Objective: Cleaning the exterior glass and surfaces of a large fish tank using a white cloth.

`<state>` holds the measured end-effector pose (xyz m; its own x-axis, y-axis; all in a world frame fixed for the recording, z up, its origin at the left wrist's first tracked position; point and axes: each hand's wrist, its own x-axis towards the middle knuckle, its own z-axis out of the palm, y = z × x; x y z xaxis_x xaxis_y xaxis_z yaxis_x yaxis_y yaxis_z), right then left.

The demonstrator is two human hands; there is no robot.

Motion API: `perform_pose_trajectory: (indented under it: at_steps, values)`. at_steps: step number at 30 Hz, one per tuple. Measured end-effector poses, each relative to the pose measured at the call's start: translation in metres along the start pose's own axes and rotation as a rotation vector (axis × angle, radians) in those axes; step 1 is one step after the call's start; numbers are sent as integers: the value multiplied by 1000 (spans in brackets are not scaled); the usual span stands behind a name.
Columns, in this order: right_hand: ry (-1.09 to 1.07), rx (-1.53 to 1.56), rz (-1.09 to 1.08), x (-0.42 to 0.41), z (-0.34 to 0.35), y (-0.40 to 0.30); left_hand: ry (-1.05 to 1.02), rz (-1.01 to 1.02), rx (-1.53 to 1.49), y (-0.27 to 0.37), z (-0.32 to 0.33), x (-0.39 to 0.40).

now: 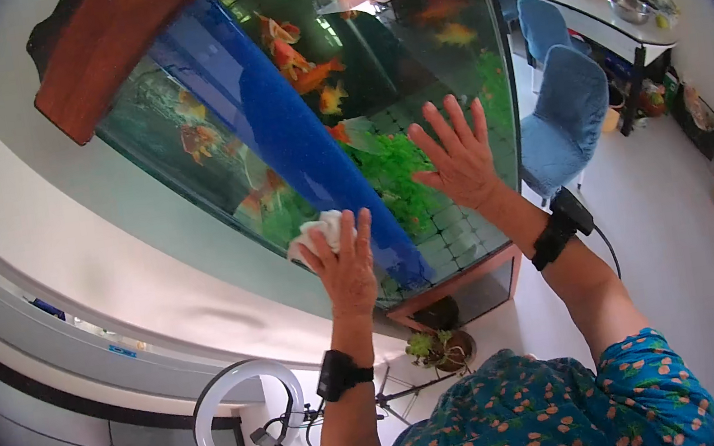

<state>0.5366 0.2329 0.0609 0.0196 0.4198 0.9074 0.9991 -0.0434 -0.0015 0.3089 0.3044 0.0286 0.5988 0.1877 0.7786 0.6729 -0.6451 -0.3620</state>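
A large glass aquarium [401, 148] with orange and yellow goldfish [289, 58] fills the space before me. My left hand [347, 275] holds a crumpled white cloth [324, 231] against the lower left part of its glass. Beside that hand a wide blue column [297, 139] runs diagonally across the tank. My right hand [459, 167] is spread flat, palm towards the front pane, with nothing in it; whether the palm touches the glass I cannot tell. Green water plants [391, 170] show behind the glass between the hands.
A reddish-brown wooden hood [120, 44] tops the tank. Below it stand a potted plant [450, 350] and a ring light [204, 422] on a tripod. Blue chairs [561, 119] and a table [600, 7] with bowls and other items are at the right.
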Motion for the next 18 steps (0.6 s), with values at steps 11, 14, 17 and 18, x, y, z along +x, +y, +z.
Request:
perform_pose_trajectory:
  at_steps: [11,14,17,18]
  values:
    - [116,-27,-39,-7,14,6,491,-59,-48,-96,-42,113]
    - [67,-10,-10,-9,11,6,609,-130,-87,-100,-56,145]
    - [70,-14,-35,-10,10,7,642,-204,-163,-85,-52,143]
    - [61,-16,-31,-10,9,7,579,-148,-95,-77,-47,138]
